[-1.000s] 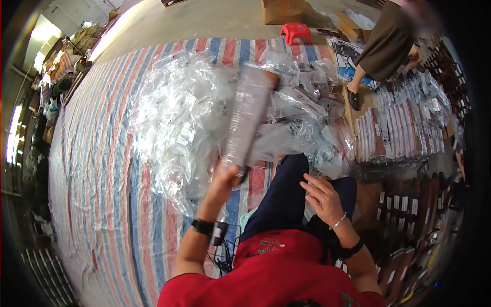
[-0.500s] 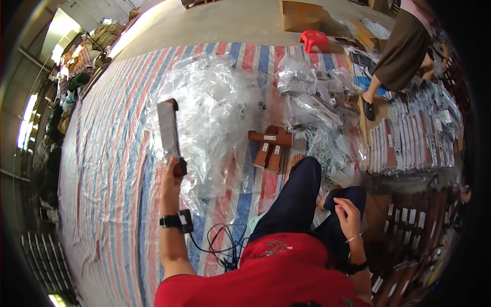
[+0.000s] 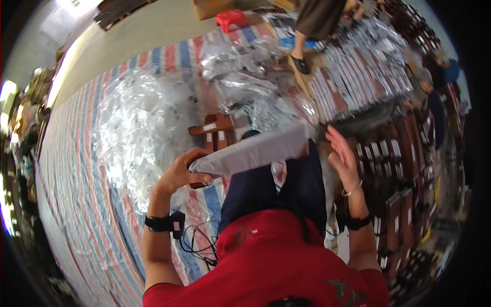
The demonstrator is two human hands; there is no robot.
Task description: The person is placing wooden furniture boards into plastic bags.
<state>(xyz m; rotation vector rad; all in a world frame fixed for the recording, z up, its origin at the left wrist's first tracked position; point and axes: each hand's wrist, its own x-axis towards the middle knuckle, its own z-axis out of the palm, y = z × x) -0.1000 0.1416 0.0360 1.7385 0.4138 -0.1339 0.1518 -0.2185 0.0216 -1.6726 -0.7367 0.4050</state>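
A long flat piece in a whitish wrapping (image 3: 255,148) lies crosswise in the air above my thighs, its right end higher than its left. My left hand (image 3: 180,173) is closed round the left end, thumb underneath and fingers over the top. Just beyond the other end, my right hand (image 3: 343,159) is raised with its fingers apart, holding nothing. Partly behind the wrapped piece, several brown pieces with white labels (image 3: 210,128) lie stacked on the striped sheet.
A heap of clear plastic bags (image 3: 146,128) covers the striped sheet (image 3: 84,169) on the left. Bagged pieces (image 3: 353,77) stand in rows at the far right, near another person's foot (image 3: 300,64). Brown labelled pieces (image 3: 399,153) fill the right side. A red stool (image 3: 231,19) stands far off.
The wrapped piece has swung from upright on the left to crosswise above my lap, still in my left hand. My right hand has risen and spread its fingers. The view has turned right.
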